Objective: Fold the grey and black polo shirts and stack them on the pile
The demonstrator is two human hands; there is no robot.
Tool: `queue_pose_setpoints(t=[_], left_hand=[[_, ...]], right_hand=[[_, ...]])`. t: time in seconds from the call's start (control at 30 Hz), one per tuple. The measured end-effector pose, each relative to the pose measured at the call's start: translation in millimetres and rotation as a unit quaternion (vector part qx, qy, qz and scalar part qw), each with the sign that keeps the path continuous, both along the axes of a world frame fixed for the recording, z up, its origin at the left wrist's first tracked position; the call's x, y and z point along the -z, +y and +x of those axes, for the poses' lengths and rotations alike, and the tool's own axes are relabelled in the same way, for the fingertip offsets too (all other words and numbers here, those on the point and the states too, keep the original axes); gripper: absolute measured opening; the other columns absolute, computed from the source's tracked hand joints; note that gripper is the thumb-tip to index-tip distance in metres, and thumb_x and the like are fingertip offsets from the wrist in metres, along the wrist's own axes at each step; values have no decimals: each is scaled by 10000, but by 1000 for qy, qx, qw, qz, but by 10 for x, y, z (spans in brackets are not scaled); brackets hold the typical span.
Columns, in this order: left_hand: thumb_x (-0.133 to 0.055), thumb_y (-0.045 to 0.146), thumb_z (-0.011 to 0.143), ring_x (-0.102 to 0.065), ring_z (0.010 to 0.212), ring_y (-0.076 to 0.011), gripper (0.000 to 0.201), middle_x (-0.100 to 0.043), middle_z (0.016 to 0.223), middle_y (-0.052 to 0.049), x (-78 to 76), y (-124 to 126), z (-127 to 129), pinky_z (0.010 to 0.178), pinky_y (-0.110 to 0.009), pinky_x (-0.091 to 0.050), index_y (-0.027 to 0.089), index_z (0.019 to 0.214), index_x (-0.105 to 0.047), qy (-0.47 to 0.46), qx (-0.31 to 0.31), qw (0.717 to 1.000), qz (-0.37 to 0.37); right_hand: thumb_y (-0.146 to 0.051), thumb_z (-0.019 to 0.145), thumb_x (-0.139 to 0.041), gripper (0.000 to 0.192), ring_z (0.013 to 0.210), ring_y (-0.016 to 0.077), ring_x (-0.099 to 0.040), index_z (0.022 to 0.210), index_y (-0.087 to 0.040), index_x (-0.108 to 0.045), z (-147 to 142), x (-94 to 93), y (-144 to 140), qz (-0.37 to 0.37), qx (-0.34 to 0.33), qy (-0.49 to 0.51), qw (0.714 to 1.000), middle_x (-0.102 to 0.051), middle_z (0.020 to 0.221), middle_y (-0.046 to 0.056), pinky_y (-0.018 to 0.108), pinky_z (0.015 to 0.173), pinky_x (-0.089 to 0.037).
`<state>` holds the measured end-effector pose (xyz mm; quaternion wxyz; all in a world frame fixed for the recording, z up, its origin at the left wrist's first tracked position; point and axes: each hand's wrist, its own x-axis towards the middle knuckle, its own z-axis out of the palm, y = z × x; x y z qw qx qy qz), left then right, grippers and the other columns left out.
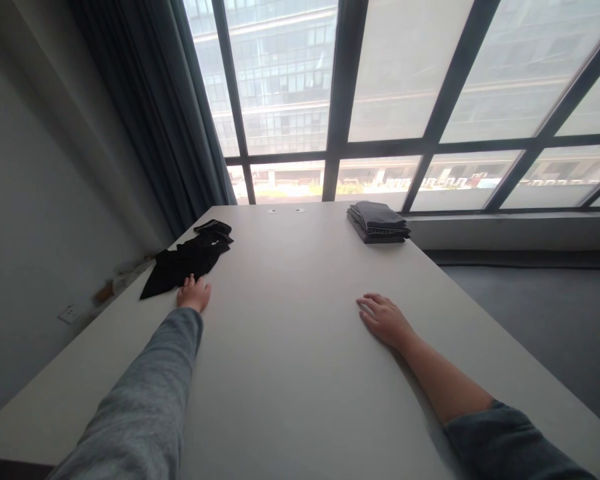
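Note:
A crumpled black garment lies at the left side of the white table. At its near edge is my left hand, fingers apart and fingertips against the cloth; no grip shows. My right hand rests on the bare tabletop to the right, fingers stretched out and holding nothing. Farther back on the right stands a stack of folded dark grey and black clothes, well beyond my right fingertips.
Two small round fittings are set in the table's far end. A large framed window rises behind it. A dark curtain hangs at the left, and a wall socket sits low on the left wall.

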<state>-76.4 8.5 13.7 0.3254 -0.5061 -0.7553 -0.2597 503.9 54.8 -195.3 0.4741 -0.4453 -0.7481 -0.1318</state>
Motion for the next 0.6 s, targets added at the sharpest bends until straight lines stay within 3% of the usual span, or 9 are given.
queue_pose_setpoints(t=[0.3,0.47,0.6], left_hand=[[-390,398,1041,-658,1218,-332,428,-715,1278,-204,23,-180,91,1035,-422,-471,140,1193,-696,39,7,999,26],[-373,474,1044,-725,1055,-355,467,-782,1011,-169,152,-442,47,963,-459,-488,179,1020,-735,40,0,999,-7],[-310,489,1065,-747,983,-377,569,-787,952,-188,235,-763,-174,920,-496,-511,186,907,-765,10,-23,999,-35]], right_hand=[[-380,975,-519,426,1201,342,-656,1275,-207,-768,-19,-15,2,9,10,14,1000,-688,1369,165,514,1085,-489],[-361,960,-532,421,1211,340,-654,1268,-201,-771,-10,3,19,8,-3,18,1000,-685,1377,166,511,1088,-488],[-347,953,-541,418,1227,332,-651,1275,-205,-766,2,9,42,5,-6,14,1000,-687,1376,162,497,1105,-477]])
